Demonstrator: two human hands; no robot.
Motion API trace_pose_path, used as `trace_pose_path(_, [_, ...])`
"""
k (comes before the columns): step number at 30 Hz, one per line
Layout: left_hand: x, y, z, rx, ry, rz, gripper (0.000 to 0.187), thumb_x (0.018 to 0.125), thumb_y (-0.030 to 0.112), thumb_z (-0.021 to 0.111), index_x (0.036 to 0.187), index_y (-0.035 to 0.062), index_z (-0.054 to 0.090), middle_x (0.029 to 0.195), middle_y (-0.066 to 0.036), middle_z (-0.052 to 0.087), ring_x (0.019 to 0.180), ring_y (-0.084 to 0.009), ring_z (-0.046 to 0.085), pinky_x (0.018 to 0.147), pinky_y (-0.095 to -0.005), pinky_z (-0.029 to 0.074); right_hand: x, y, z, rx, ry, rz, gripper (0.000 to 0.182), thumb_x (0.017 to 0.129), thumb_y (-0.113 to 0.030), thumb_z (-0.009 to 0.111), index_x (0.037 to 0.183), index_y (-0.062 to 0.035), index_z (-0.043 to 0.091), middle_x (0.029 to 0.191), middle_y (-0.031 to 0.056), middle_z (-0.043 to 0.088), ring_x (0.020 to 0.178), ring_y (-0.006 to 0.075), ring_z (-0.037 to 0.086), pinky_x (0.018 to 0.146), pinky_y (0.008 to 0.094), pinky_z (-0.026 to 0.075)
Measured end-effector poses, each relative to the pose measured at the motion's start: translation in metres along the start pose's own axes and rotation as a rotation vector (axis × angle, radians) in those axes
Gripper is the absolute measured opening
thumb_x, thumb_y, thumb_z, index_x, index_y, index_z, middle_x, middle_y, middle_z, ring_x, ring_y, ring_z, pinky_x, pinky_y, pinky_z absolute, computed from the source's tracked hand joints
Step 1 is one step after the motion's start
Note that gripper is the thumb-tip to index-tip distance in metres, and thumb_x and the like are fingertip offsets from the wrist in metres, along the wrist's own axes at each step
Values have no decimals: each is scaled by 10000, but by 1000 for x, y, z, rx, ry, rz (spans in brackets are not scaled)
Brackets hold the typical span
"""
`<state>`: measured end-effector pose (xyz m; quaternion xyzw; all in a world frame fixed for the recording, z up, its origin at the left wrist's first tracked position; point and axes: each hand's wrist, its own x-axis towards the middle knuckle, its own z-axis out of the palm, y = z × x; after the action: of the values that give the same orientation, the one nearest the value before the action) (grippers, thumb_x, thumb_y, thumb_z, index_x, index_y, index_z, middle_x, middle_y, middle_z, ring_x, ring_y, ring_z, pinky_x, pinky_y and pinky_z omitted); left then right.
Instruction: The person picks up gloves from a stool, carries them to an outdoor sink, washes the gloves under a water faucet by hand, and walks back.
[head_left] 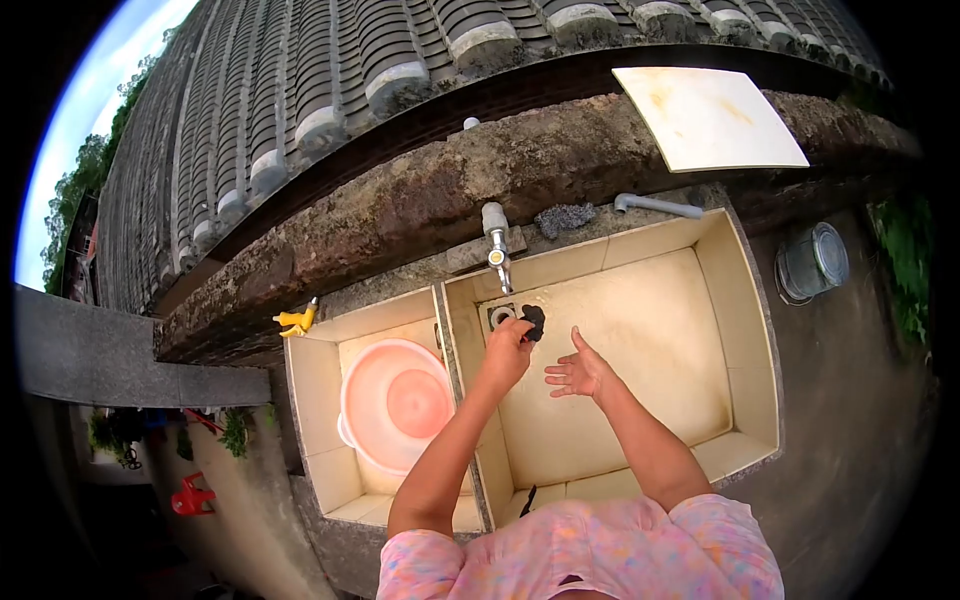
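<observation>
My left hand [508,350] is closed around a small, black, crumpled thing [534,322], whose kind I cannot tell. It is over the back left corner of the larger tiled sink [640,350], beside the round drain fitting [502,316]. Just above is a metal tap [498,258] with a yellow mark on its handle. My right hand [580,374] hangs over the middle of the same sink, its fingers spread and holding nothing.
A pink basin [413,400] sits in the smaller left compartment. Behind the sink lie a scouring pad [565,220] and a grey pipe [660,206]. A white board [710,118] rests on the ledge, a yellow nozzle [297,318] at the left corner. A bucket [815,260] stands right.
</observation>
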<state>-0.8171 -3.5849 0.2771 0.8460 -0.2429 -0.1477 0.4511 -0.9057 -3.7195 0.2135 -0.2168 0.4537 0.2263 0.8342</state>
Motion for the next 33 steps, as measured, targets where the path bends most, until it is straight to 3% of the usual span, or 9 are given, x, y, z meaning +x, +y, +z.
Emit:
trace_pose_path(4, [-61, 54, -14, 412, -238, 455, 291, 583, -57, 565, 862, 24, 585, 815, -83, 520, 743, -240, 499, 647, -298, 431, -22, 22, 0, 264, -549, 35, 953, 627, -725, 423, 1190, 39, 339, 1182, 202, 415, 1103, 331, 392, 860, 544, 335])
trace_pose_path(8, [-105, 73, -8, 402, -457, 675, 293, 565, -22, 552, 850, 37, 589, 862, -79, 509, 730, -252, 462, 663, -305, 422, -13, 31, 1, 329, -443, -59, 473, 744, -433, 571, 921, 0, 497, 842, 127, 577, 764, 237, 570, 742, 383, 463])
trace_pose_path(10, [-106, 82, -13, 371, -511, 654, 302, 588, -31, 564, 882, 33, 574, 856, -80, 509, 743, -249, 464, 654, -313, 424, -16, 32, -1, 317, -433, -72, 356, 753, -321, 603, 891, -12, 492, 774, 92, 570, 669, 192, 561, 678, 325, 478])
trace_pose_path(16, [-57, 81, -34, -178, -244, 120, 235, 717, -35, 553, 942, 18, 518, 864, -61, 520, 746, -166, 506, 666, -253, 424, -76, 35, 7, -7, -604, -234, 594, 641, -597, 554, 953, -94, 496, 846, 29, 556, 748, 139, 535, 607, 339, 473])
trace_pose_path(20, [-34, 38, -13, -670, -423, -266, 213, 778, 44, 553, 985, 32, 501, 935, -36, 528, 783, -97, 504, 701, -239, 428, -87, 41, 12, -64, -730, -133, 494, 686, -377, 636, 1048, -82, 475, 899, 68, 555, 768, 197, 545, 655, 389, 479])
trace_pose_path(22, [-38, 21, 0, -720, -459, -313, 348, 809, 258, 541, 1066, 37, 462, 1013, -87, 522, 848, -154, 526, 757, -280, 436, -85, 42, 7, 87, -773, -43, 450, 677, -233, 622, 1072, -86, 466, 908, 71, 554, 768, 242, 543, 676, 420, 478])
trace_pose_path(24, [-47, 34, 8, -1455, -380, -552, 601, 784, 518, 448, 1128, 26, 419, 1089, -147, 493, 951, -232, 513, 824, -338, 428, -101, 37, 14, 363, -863, 35, 477, 666, -216, 632, 1083, -79, 446, 914, 118, 538, 758, 283, 539, 653, 395, 491])
trace_pose_path(29, [-57, 65, 42, -1763, -362, -255, 765, 722, 638, 396, 1223, 62, 345, 1081, -174, 474, 997, -330, 484, 829, -408, 431, -119, 34, 30, 619, -839, 112, 351, 712, -134, 595, 1025, -58, 456, 953, 176, 512, 773, 290, 555, 644, 358, 520])
trace_pose_path(33, [-34, 55, 32, -1681, -377, 47, 548, 701, 481, 584, 1017, 43, 487, 981, -148, 488, 906, -290, 506, 791, -394, 441, -119, 32, 35, 842, -913, 100, 315, 754, -224, 606, 1007, -117, 452, 930, 152, 492, 702, 220, 538, 560, 262, 509])
